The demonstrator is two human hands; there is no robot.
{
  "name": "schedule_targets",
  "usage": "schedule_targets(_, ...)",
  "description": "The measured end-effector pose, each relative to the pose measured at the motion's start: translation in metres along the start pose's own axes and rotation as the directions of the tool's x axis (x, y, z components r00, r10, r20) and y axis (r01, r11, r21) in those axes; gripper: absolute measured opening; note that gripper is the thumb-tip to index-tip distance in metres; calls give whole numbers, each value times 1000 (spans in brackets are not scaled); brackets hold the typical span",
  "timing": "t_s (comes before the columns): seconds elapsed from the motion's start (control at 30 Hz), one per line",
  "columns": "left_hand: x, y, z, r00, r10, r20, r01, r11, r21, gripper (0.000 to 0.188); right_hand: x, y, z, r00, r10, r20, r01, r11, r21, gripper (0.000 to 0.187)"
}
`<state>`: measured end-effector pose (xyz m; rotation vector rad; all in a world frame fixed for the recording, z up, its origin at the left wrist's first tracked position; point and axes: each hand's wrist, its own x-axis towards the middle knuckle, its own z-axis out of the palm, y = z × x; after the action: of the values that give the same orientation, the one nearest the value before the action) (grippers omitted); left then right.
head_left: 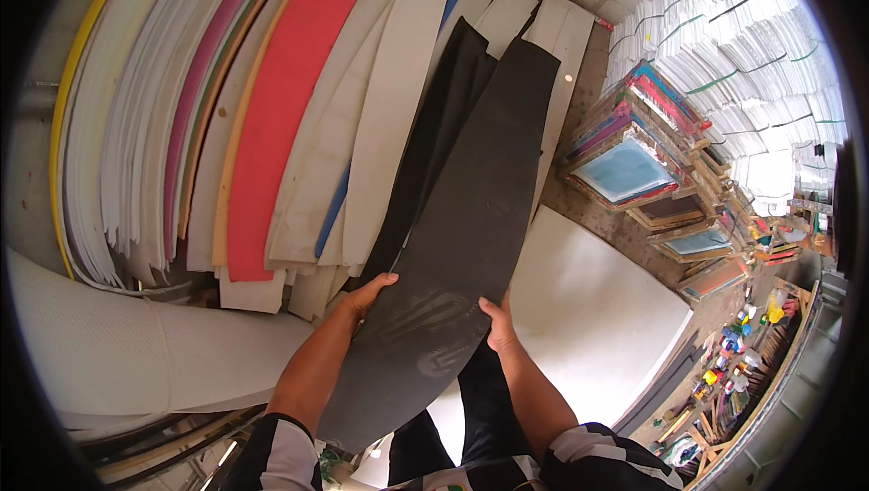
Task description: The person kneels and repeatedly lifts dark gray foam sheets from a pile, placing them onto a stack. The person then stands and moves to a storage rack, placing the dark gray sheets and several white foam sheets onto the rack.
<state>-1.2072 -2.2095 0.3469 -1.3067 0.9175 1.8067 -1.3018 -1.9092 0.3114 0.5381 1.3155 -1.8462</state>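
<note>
A long black foam-like sheet (471, 183) stretches from close to my body up toward the stacked sheets at the back. My left hand (373, 294) grips its left edge, with the thumb on top and the other fingers mostly hidden. On the opposite edge, my right hand (497, 321) holds it the same way, thumb over the face. Pale scuff marks show on the surface between my hands. Just behind its left side, more black sheets (445, 97) lean against white ones.
Upright white sheets, a red sheet (290, 111) among them, fill the left. Below them lies a big white roll (109, 337). A white board (588, 301) lies to my right. Beyond are stacked wooden frames (625, 170), strapped white bundles (742, 47) and small colourful containers (731, 346).
</note>
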Motion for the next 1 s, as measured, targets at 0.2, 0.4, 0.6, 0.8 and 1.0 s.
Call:
schedule_targets(0.2, -13, 4, 14, 999, 49, -21, -51, 993, -107, 97, 17, 15, -33, 927, 355, 118, -372, 841, 394, 64)
schedule_targets(0.4, -34, 9, 1, 995, 94, -15, -95, 981, -172, 97, -10, -43, 14, 964, 191, 184, -238, 928, 287, 65)
schedule_targets(0.6, -128, -18, -37, 930, 291, 225, -290, 956, -39, 117, -51, -98, 56, 977, 123, 172, -173, 933, 316, 67)
schedule_targets(0.8, -233, -56, -62, 953, 292, 76, -301, 937, 176, 118, -87, -173, 109, 963, -31, 269, -65, 938, 339, 70)
schedule_targets(1.0, -315, -65, -59, 845, 533, 54, -535, 842, 68, 103, -138, -236, 171, 948, -141, 286, 94, 980, 174, 77)
